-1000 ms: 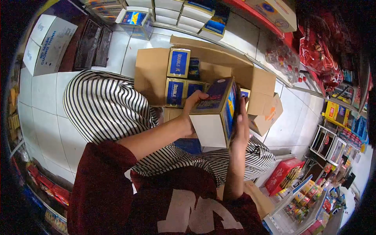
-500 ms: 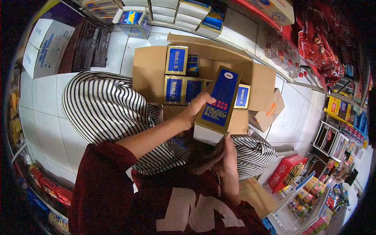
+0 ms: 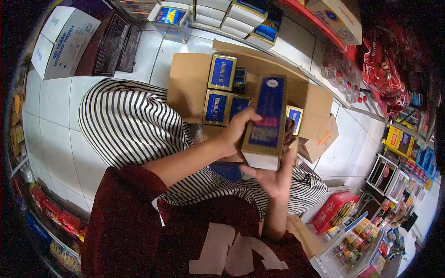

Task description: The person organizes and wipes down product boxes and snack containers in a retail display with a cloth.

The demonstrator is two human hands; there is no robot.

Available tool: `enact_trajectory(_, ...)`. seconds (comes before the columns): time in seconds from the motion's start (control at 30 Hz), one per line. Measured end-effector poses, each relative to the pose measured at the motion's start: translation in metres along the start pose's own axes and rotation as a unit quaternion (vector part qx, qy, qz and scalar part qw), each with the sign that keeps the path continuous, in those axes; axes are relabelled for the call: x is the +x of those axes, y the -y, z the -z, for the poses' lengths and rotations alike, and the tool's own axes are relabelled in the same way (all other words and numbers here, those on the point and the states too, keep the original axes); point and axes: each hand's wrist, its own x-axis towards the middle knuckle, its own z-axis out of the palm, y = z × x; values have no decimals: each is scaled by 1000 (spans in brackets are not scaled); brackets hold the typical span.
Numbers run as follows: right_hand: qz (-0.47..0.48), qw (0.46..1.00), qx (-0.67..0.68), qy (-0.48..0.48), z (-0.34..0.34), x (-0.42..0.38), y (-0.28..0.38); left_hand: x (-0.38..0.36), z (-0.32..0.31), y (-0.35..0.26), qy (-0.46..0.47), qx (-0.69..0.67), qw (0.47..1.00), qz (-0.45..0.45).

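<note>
My left hand (image 3: 235, 132) grips the left side of a long blue and gold box (image 3: 266, 123), thumb on its printed face. The box is tilted, its white end toward me. Below its lower end is my right hand (image 3: 276, 178), palm showing, thumb and fingers spread apart. A dark brown cloth-like thing (image 3: 290, 130) shows at the box's right edge; what supports it is hidden. Behind the held box, an open brown carton (image 3: 187, 83) contains upright Double K boxes (image 3: 222, 72), and another (image 3: 294, 118) stands at its right.
A blue-topped box (image 3: 170, 21) and stacked white boxes (image 3: 208, 17) stand behind the carton. At the left is a white mask carton (image 3: 62, 44). A red crate (image 3: 333, 208) sits at the lower right, and red bags (image 3: 382, 67) are at the upper right.
My right hand has opened below the box. The brown cloth-like thing has gone from below the box to behind its right edge. The held box is more upright, and the view has shifted.
</note>
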Motion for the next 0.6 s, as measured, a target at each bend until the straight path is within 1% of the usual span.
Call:
enact_trajectory(0.03, 8, 1000, -19, -15, 13, 4, -10, -4, -6, -2, 9, 39, 999, -10)
enact_trajectory(0.07, 2, 999, 6, -45, 28, 8, -15, -3, -7, -4, -5, 73, 997, -7)
enact_trajectory(0.1, 13, 999, 12, -47, 33, 12, -11, 1, -4, -5, -32, 232, 971, -56)
enact_trajectory(0.13, 23, 998, 20, -49, 38, 18, -3, 8, 2, -4, -58, 386, 915, -100)
enact_trajectory(0.17, 35, 998, 27, -53, 43, 23, 5, 13, 6, -3, -81, 528, 834, -139)
enact_trajectory(0.2, 55, 997, -5, -57, 50, 35, 18, 15, 4, 3, -101, 516, 830, -184)
enact_trajectory(0.23, 77, 994, -40, -61, 53, 51, 32, 6, -8, 0, -82, 535, 809, -228)
enact_trajectory(0.3, 149, 975, -128, -101, 32, 84, 55, 3, -14, 13, -97, 560, 794, -216)
enact_trajectory(0.33, 140, 976, -129, -104, 28, 100, 70, 1, -15, 11, -61, 592, 777, -204)
enact_trajectory(0.37, 130, 977, -130, -106, 25, 112, 82, -3, -22, 10, -73, 620, 767, -150)
enact_trajectory(0.43, 98, 969, -182, -135, -2, 114, 90, 6, -12, 23, -9, 670, 705, -235)
enact_trajectory(0.5, 88, 974, -173, -119, -8, 113, 95, -3, -13, 31, 9, 729, 659, -187)
enact_trajectory(0.6, 159, 959, -162, -169, -18, 101, 78, -10, -11, 38, 44, 789, 597, -137)
